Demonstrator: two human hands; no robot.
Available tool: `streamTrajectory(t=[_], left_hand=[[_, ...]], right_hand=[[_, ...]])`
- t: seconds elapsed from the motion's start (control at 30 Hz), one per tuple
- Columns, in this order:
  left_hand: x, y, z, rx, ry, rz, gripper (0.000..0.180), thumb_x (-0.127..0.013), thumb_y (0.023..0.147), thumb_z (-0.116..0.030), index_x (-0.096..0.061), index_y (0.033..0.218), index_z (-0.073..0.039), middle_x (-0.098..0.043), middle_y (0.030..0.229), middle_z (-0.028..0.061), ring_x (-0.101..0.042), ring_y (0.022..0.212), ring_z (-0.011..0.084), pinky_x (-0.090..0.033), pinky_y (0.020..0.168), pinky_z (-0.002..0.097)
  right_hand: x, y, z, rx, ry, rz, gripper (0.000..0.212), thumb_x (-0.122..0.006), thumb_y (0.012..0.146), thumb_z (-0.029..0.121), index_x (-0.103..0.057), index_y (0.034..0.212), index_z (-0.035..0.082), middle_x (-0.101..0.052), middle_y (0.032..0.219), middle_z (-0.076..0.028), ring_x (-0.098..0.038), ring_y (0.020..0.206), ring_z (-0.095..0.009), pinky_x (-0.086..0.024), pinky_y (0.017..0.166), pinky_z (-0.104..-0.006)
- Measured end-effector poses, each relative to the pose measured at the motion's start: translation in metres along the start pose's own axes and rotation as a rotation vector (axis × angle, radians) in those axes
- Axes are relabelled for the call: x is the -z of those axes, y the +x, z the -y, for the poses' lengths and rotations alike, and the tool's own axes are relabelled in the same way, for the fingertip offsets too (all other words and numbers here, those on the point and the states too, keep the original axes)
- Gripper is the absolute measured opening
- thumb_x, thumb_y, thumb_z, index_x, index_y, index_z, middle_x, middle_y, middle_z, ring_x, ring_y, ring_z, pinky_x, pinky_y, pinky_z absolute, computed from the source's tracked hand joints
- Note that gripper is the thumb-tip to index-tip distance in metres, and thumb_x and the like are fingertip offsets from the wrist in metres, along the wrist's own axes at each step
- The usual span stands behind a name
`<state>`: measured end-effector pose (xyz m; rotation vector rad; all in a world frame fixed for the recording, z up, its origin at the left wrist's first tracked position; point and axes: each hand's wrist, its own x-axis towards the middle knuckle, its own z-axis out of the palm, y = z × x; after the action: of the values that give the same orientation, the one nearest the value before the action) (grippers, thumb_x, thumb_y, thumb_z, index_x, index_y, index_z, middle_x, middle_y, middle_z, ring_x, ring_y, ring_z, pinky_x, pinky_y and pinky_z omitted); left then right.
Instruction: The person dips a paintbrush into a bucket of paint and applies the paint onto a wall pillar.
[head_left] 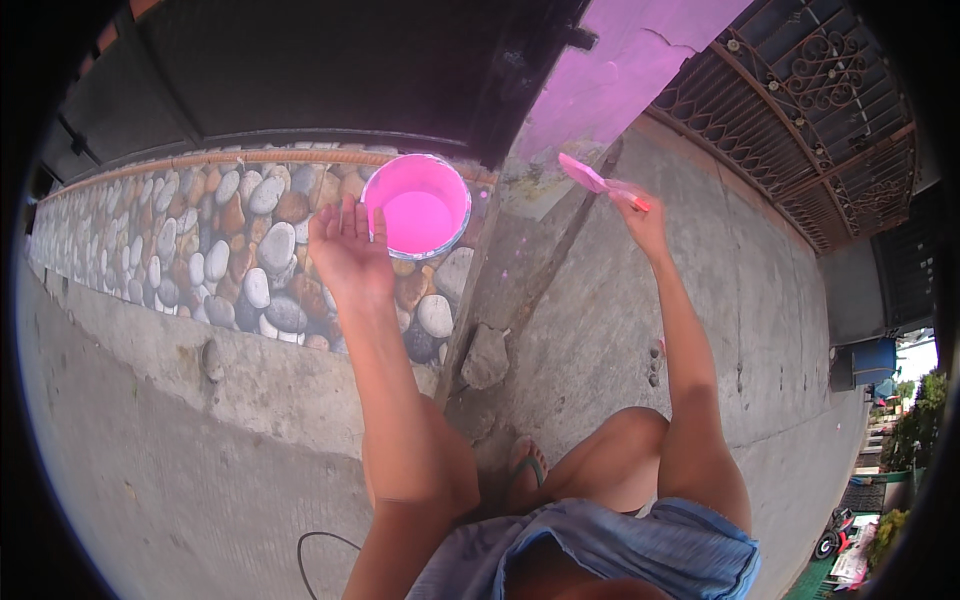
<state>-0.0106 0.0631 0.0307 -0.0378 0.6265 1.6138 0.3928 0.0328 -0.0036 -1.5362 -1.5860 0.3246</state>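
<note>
My right hand grips a paintbrush by its orange handle. Pink paint coats the bristles, which point up and left toward the foot of a wall pillar. That pillar is pink above, with bare grey cement near its base. To the left, my left hand is palm up with its fingers stretched out, holding nothing. It is right beside a bucket of bright pink paint; whether the fingers touch the rim I cannot tell. The bucket stands on a ledge with a pebble pattern.
A dark metal gate rises behind the ledge. On the right stands an ornate brown gate at the edge of the concrete ground. A broken stone chunk lies near my sandalled foot. A thin black cable curves at lower left.
</note>
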Motion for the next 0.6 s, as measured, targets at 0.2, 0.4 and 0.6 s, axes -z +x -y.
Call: streamTrajectory(t=[0.2,0.4,0.6], left_hand=[[-0.001,0.000,0.004,0.017,0.000,-0.009,0.064,-0.049,0.090,-0.026,-0.020,0.140,0.002,-0.033,0.136,0.0167,-0.030,0.129,0.0250,-0.033,0.105,0.0387],[-0.003,-0.001,-0.003,-0.008,0.048,0.005,0.065,-0.046,0.091,-0.026,-0.017,0.142,0.002,-0.033,0.136,0.0167,-0.030,0.129,0.0246,-0.033,0.105,0.0387],[-0.003,-0.001,0.007,0.030,0.041,-0.021,0.067,-0.046,0.092,-0.026,-0.014,0.143,0.002,-0.033,0.137,0.0160,-0.031,0.129,0.0245,-0.032,0.106,0.0385]], right_hand=[[0.001,0.025,0.014,0.270,-0.461,0.030,0.019,-0.065,0.081,0.007,-0.068,0.100,0.005,-0.065,0.098,-0.015,-0.063,0.087,-0.033,-0.049,0.075,-0.0341],[-0.003,0.007,0.035,0.236,-0.389,0.045,0.019,-0.064,0.080,0.006,-0.068,0.099,0.005,-0.065,0.097,-0.014,-0.063,0.084,-0.035,-0.049,0.072,-0.0381],[-0.026,0.015,-0.028,0.094,-0.469,0.228,0.018,-0.064,0.080,0.007,-0.069,0.097,0.004,-0.064,0.096,-0.014,-0.063,0.082,-0.036,-0.049,0.073,-0.0398]])
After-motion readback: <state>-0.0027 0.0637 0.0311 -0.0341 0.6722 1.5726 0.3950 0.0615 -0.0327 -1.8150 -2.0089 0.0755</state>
